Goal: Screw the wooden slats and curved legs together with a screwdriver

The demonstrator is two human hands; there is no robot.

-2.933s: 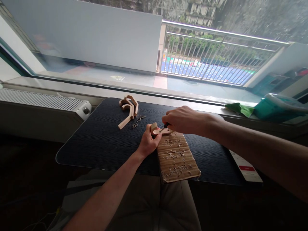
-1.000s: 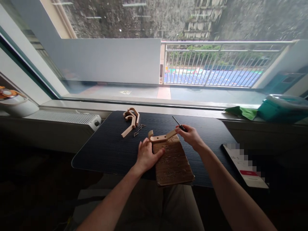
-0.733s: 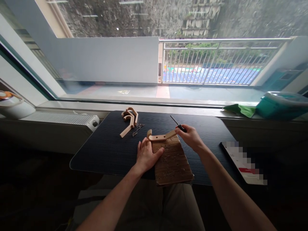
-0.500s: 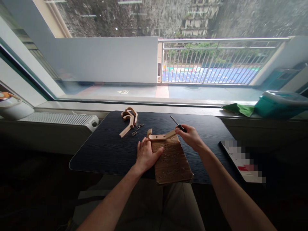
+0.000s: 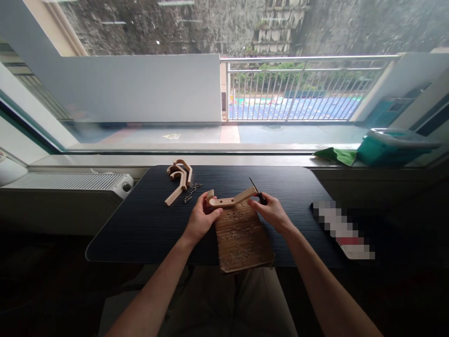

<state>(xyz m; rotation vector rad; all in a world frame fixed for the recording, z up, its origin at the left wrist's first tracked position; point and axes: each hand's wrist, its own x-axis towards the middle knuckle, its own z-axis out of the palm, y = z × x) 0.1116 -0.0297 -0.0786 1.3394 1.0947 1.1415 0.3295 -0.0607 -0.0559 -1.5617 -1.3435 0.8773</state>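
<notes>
A pale wooden hook (image 5: 226, 201) with two dark holes along its middle lies across the far end of a worn, pitted wooden board (image 5: 243, 243). Its curled left end is gripped by my left hand (image 5: 200, 220), thumb on the near side. My right hand (image 5: 271, 211) holds a screwdriver (image 5: 261, 198) with a black handle, its thin shaft pointing up and away. The right fingertips are at the hook's straight right end; whether they pinch it too is hard to tell. Several loose screws (image 5: 191, 192) lie left of the hook, beside more wooden hooks (image 5: 180, 180).
The dark table (image 5: 140, 229) stands against a window sill, with a radiator (image 5: 70, 182) on the left. A green cloth (image 5: 336, 156) and a teal box (image 5: 389, 149) rest on the sill. A flat, partly blurred object (image 5: 343, 234) sits at the table's right edge.
My left hand has gone from lying on the board to gripping the hook's curled end. The screwdriver has tipped more upright in my right hand. The view has turned slightly right.
</notes>
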